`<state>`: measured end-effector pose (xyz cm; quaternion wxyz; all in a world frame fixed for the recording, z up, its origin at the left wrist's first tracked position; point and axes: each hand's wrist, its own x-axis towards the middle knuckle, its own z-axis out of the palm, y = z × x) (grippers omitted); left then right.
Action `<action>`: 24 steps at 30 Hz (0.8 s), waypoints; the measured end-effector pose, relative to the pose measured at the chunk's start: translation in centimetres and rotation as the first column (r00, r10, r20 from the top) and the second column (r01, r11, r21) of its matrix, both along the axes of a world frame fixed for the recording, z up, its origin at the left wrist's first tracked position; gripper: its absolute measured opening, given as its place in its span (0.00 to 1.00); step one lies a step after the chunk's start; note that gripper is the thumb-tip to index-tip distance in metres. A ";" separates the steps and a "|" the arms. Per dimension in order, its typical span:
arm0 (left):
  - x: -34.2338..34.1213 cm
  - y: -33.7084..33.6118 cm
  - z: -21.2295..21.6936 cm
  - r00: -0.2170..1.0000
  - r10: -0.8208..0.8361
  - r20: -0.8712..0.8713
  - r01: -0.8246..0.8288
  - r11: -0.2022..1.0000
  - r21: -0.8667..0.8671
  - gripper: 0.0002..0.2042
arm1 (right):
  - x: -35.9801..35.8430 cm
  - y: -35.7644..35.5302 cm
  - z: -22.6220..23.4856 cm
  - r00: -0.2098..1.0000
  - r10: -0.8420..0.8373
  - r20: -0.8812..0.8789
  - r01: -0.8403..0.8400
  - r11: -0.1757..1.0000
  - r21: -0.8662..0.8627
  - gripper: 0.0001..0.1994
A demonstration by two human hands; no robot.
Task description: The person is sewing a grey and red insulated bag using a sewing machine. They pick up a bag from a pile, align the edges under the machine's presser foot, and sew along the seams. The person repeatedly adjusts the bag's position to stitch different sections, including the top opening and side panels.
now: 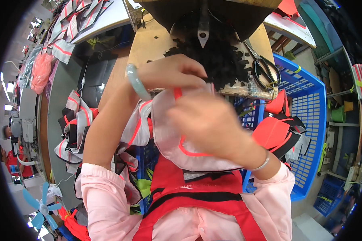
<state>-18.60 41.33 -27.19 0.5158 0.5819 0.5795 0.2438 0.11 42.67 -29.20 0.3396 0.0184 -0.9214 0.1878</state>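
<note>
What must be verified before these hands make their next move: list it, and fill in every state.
1. Left hand grip on the grey fabric piece: cannot tell; the fingers bend at its upper part, but their tips are not clear.
2. Right hand grip on the same piece: cannot tell; the hand is blurred in front of it.
3. Scissors clear of both hands: ok; they lie off to the right, apart from them.
4. Pointed metal part clear of both hands: ok; both hands are nearer the body.
5. Tan work surface free of black scraps: not ok; a heap of them lies beyond the hands.
</note>
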 end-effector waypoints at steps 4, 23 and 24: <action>4.8 -0.4 1.2 0.953 -0.241 -0.182 0.261 0.960 0.099 0.12 | -1.6 -4.0 -3.9 0.922 -0.200 0.332 0.083 0.938 0.337 0.10; 6.4 -14.9 -3.1 0.871 0.000 -0.490 0.309 0.776 0.549 0.11 | 7.5 -4.5 -0.3 0.936 0.112 0.334 -0.016 0.960 -0.278 0.14; 7.0 -15.0 -2.2 0.862 0.063 -0.503 0.306 0.728 0.614 0.10 | 7.8 -4.6 -0.2 0.945 0.089 0.316 0.007 0.957 -0.289 0.14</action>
